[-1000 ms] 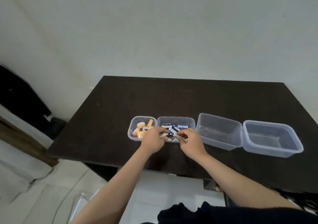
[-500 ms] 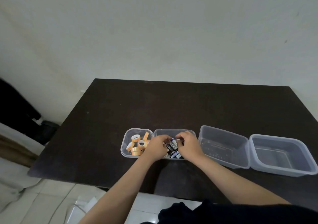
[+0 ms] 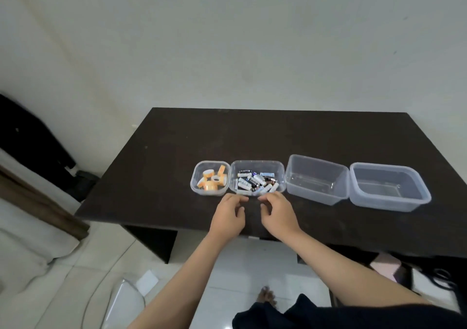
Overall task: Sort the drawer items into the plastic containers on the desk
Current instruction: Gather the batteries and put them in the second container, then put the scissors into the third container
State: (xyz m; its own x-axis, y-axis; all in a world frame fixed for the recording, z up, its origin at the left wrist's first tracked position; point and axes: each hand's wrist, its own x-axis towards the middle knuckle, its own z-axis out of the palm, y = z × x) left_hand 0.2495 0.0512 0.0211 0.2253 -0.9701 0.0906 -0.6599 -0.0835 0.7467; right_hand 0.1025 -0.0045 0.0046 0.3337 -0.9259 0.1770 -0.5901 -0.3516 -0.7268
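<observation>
Head view: dark desk (image 3: 252,136) is sitting against a pale wall, with four clear plastic containers lined up in a row near its front edge.

Leftmost small container (image 3: 195,185) is holding tape rolls (image 3: 212,180), orange and white, piled loosely. Touching its right side, the second container (image 3: 255,163) is holding a heap of batteries (image 3: 256,182), dark and light ones lying at mixed angles. Next right, third container (image 3: 316,160) is showing nothing inside and is sitting slightly tilted. Fourth container (image 3: 390,168) is sitting at the far right, rim touching the third's, also showing nothing inside.

Left hand (image 3: 228,217) is hovering just in front of the battery container, over the desk's front strip. Fingers (image 3: 240,199) are curling loosely inward, partly open, nothing gripped that I can see.

Right hand (image 3: 279,213) is hovering just beside the left, a small gap between them, also just in front of the battery container. Fingers (image 3: 265,198) are curling loosely, partly open, gripping nothing visible.

Both forearms are reaching in from the bottom of frame. Neither hand is touching a container.

Under the desk on the right, a pinkish object is showing; too blurred to identify. Light tiled floor is showing below, with a bare foot (image 3: 265,298) on it.
</observation>
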